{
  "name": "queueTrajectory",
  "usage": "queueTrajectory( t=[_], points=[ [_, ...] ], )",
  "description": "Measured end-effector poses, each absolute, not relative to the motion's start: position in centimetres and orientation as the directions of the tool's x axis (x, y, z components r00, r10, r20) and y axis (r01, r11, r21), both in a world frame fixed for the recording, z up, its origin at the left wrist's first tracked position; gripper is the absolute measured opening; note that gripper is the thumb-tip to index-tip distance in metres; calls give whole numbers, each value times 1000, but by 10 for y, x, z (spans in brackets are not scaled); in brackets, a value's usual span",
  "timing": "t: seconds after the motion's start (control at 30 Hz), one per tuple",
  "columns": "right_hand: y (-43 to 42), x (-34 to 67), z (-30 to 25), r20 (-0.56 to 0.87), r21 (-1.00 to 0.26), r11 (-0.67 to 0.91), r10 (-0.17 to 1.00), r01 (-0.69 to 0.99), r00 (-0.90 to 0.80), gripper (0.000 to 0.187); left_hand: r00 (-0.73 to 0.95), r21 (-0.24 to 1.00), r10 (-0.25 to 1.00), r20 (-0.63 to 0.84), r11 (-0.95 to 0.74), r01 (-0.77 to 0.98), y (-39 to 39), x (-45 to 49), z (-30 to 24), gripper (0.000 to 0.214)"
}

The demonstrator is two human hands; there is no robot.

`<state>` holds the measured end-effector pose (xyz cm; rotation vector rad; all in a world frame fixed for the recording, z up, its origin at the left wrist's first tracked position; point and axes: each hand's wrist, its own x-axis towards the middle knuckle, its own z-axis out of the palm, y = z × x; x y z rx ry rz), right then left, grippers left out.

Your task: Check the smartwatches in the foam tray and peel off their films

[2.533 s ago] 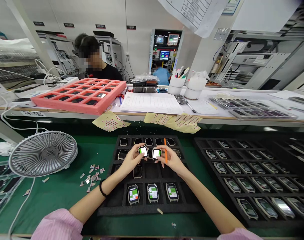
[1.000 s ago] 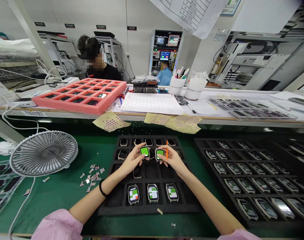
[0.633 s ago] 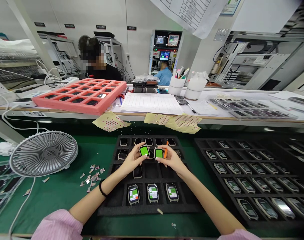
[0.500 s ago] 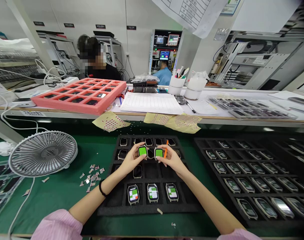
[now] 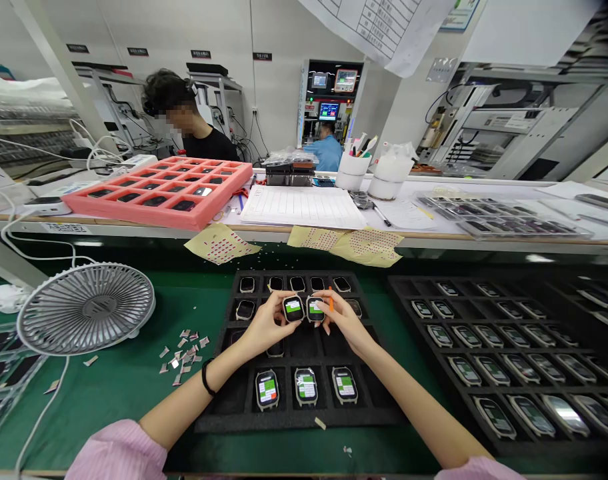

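Note:
Two smartwatch bodies without straps are held side by side above a black foam tray [image 5: 294,420]. My left hand [image 5: 268,324] is closed on the left smartwatch [image 5: 293,308], thumb beneath it and fingers over its top edge. In my right hand [image 5: 345,321] is the right smartwatch [image 5: 314,309], a finger lying on its screen. A thin orange stick [image 5: 331,300] also pokes out from the right fingers. Both screens show green and white areas. In the tray's near row lie three lit watches, one of them [image 5: 267,389] with a red patch; dark-screened watches [image 5: 297,284] fill the far row.
Right of me, another black foam tray [image 5: 414,347] holds many watches. A grey fan [image 5: 87,307] and scattered small tabs [image 5: 184,353] lie on the left of the green mat. A pink foam tray [image 5: 199,217] and papers [image 5: 304,207] occupy the shelf. Two people sit beyond.
Both held screens went from plain green to green and white. The left watch moved right and slightly down, closer to the other. A right finger now lies on its watch's screen. The person behind bent forward.

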<state>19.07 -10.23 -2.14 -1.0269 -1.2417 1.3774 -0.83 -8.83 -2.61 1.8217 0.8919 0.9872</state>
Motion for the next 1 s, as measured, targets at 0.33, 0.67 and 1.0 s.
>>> queueTrajectory(
  t=[0.33, 0.67, 1.0],
  points=[
    [-112, 174, -32, 63, -984, 103, 964, 142, -259, 40, 607, 402, 666, 433, -746, 531, -88, -5, -21, 46],
    [-107, 181, -27, -42, -985, -100, 929, -141, -367, 47, 518, 492, 625, 584, -780, 386, -96, -12, -13, 48],
    [-114, 183, -20, -52, -950, -191, 877, -248, -478, 43, 530, 575, 629, 569, -765, 290, -104, -10, -8, 49]
  ],
)
